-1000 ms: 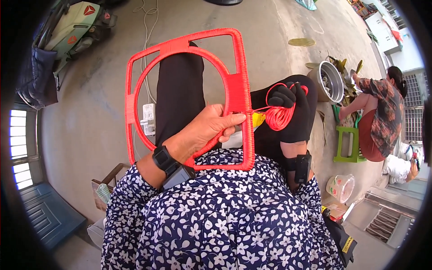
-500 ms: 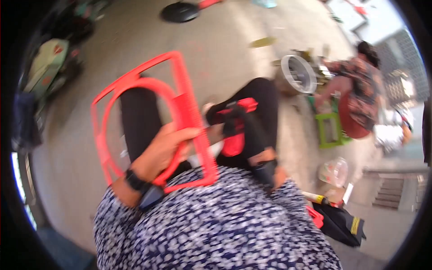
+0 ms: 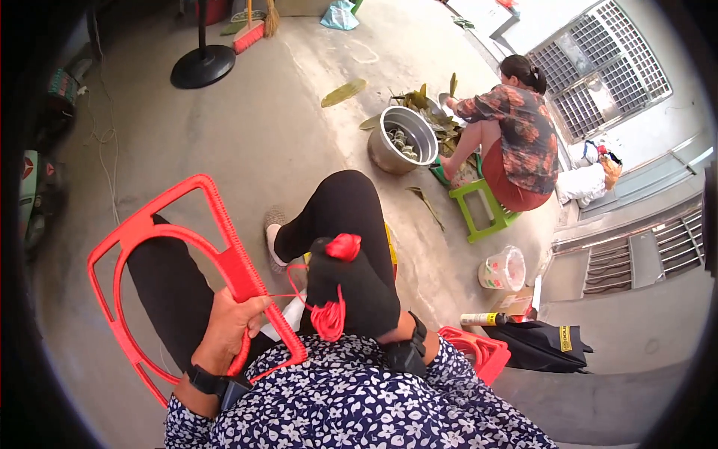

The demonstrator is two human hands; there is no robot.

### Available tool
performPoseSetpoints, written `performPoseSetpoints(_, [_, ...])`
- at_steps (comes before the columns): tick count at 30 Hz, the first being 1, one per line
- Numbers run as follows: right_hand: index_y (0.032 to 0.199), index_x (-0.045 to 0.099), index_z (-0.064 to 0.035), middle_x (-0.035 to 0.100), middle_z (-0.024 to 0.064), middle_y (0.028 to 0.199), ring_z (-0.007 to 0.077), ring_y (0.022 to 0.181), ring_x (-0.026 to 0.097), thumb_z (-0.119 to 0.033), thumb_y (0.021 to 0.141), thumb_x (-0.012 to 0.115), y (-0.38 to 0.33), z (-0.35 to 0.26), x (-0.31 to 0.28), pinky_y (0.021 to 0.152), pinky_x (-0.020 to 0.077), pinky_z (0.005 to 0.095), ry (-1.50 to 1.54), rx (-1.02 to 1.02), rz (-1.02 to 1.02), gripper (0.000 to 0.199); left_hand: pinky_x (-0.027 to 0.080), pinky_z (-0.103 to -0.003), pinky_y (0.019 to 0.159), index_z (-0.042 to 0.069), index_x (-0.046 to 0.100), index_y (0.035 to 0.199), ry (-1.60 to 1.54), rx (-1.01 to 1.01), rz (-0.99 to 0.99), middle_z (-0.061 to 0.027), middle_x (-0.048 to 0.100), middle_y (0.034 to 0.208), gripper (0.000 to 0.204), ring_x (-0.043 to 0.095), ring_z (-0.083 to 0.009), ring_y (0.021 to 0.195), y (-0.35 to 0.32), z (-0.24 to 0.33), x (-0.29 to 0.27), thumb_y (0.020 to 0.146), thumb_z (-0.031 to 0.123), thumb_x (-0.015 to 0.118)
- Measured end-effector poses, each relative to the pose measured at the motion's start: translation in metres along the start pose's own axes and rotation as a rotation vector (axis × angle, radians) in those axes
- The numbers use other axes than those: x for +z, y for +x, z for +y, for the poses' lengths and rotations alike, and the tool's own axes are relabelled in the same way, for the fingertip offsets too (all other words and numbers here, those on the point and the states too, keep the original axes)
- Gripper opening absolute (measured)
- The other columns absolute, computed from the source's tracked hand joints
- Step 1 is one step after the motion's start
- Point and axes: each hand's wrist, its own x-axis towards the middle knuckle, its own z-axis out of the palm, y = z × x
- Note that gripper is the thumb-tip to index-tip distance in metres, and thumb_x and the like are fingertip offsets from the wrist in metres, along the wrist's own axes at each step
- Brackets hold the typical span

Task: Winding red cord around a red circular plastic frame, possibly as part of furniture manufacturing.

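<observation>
My left hand (image 3: 233,323) grips a red frame (image 3: 238,271) with a large ring set inside it, held tilted over my lap. Along one side of the frame runs a wider ribbed band. My right hand (image 3: 351,295), in a black glove, is closed around a hank of red cord (image 3: 327,322). Red loops stick out above and below the fist. A thin strand runs from the hank across to the frame beside my left thumb. The gloved fingers themselves are hard to make out.
Right of my lap lie a red basket (image 3: 479,353) with red cord, a black umbrella (image 3: 535,348) and a clear plastic tub (image 3: 502,269). Farther off, a person (image 3: 523,135) sits on a green stool (image 3: 479,209) by a metal pot (image 3: 404,141) and long leaves. A black round stand base (image 3: 202,67) is ahead.
The view has turned to the right and sharpened. The frame remains in my left hand, and the cord in my right; a strand now stretches visibly between them.
</observation>
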Motion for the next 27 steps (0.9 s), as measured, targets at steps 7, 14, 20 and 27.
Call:
performPoseSetpoints(7, [0.077,0.048,-0.0154,0.038,-0.0049,0.058,0.0084,0.048,0.037,-0.021,0.097,0.055,0.042,0.061,-0.018,0.048,0.0345,0.024,0.63,0.467,0.028,0.022,0.037,-0.02,0.038,0.002,0.059,0.088,-0.092,0.018,0.006,0.0006,0.055,0.066,0.011,0.046,-0.0057,0.044,-0.004,0.004,-0.009,0.087,0.007,0.069])
performPoseSetpoints(14, [0.082,0.05,-0.0136,0.043,-0.004,0.063,0.0085,0.052,0.041,-0.022,0.097,0.056,0.051,0.069,-0.012,0.049,0.0357,0.024,0.607,0.527,-0.056,0.019,0.038,-0.021,0.036,0.004,0.054,0.09,-0.127,-0.011,0.022,-0.0002,0.054,0.068,0.012,0.047,-0.0071,0.042,0.009,0.005,-0.02,0.088,0.004,0.066])
performPoseSetpoints(20, [0.083,0.05,-0.0133,0.044,-0.0037,0.064,0.0083,0.052,0.042,-0.024,0.097,0.057,0.054,0.066,-0.008,0.049,0.0365,0.0244,0.566,0.558,-0.042,0.018,0.038,-0.021,0.035,0.004,0.054,0.089,-0.113,0.003,0.038,-0.0003,0.053,0.066,0.011,0.047,-0.0077,0.042,0.009,0.005,-0.02,0.086,0.001,0.064])
performPoseSetpoints(27, [0.083,0.05,-0.0129,0.045,-0.0031,0.063,0.0083,0.052,0.043,-0.023,0.097,0.058,0.056,0.068,-0.01,0.05,0.0379,0.0245,0.568,0.549,-0.047,0.018,0.038,-0.022,0.035,0.004,0.056,0.087,-0.101,0.004,0.043,-0.0004,0.054,0.065,0.01,0.048,-0.0077,0.042,0.01,0.005,-0.02,0.085,0.0,0.065])
